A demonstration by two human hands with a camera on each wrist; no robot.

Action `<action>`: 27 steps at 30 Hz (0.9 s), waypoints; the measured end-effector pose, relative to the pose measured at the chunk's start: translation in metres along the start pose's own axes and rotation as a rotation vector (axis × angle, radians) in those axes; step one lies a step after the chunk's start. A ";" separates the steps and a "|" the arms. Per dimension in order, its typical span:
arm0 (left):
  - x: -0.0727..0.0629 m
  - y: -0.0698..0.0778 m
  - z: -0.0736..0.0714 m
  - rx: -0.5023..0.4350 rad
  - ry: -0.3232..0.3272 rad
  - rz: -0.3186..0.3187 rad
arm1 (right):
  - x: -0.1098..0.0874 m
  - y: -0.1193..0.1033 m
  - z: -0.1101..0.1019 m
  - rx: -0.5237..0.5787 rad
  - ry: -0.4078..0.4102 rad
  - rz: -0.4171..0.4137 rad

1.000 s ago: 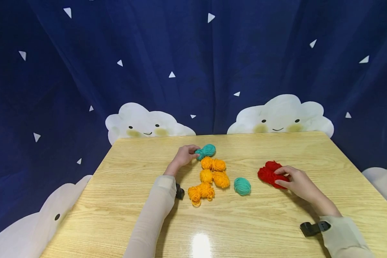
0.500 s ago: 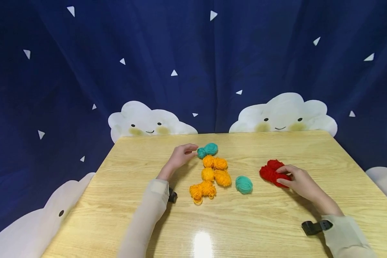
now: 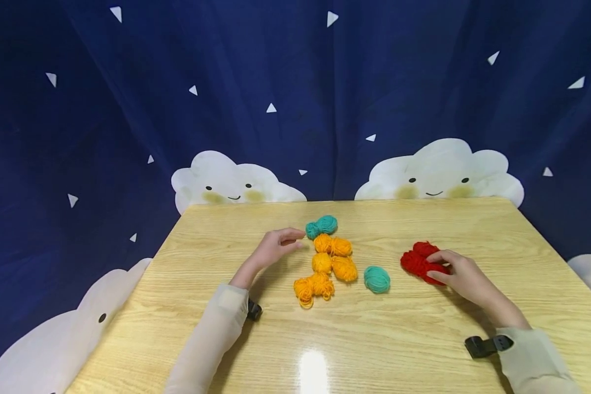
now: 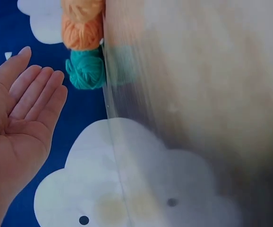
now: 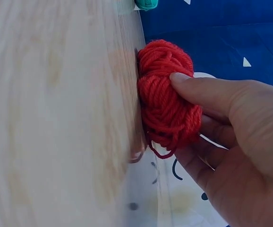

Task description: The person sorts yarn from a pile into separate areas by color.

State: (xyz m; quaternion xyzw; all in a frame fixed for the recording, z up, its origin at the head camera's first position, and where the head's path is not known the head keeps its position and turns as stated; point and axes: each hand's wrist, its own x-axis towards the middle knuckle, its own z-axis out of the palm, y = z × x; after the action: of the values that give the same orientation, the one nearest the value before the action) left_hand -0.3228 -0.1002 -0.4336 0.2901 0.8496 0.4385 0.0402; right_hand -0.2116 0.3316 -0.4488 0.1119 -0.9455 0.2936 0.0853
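Navy blue cloth point(image 3: 256, 65) fills the whole back, dotted with white triangles, and in front of it we've got the pale wooden table point(image 3: 404, 339), light glinting off its near edge. White clouds point(image 3: 443, 164) smile from the cloth just past the far edge. Two cream sleeves point(image 3: 212, 334) come in from the near side, one each way, and between them sits the orange yarn point(image 3: 322, 263), stacked in three rows away from us, loose loops at the near end.

Here's the left hand point(image 3: 274, 247): fingers straight and together, thumb apart, nothing in them, just beside the teal skein at the far end. Over to the right hand point(image 3: 465, 276), thumb and fingertips clamped on the red yarn point(image 3: 416, 262), which lies on the table, right of everything else. That teal skein point(image 3: 322, 226) tops the orange rows. Smaller again, the teal ball point(image 3: 377, 279), alone between orange and red.
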 end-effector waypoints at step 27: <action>-0.041 0.035 0.026 0.062 -0.282 -0.002 | 0.002 0.004 -0.001 -0.009 0.012 -0.047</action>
State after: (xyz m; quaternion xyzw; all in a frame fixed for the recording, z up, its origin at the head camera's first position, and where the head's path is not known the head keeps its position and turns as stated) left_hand -0.2647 -0.0873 -0.4303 0.3491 0.8489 0.3671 0.1508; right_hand -0.2147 0.3353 -0.4498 0.1318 -0.9434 0.2881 0.0983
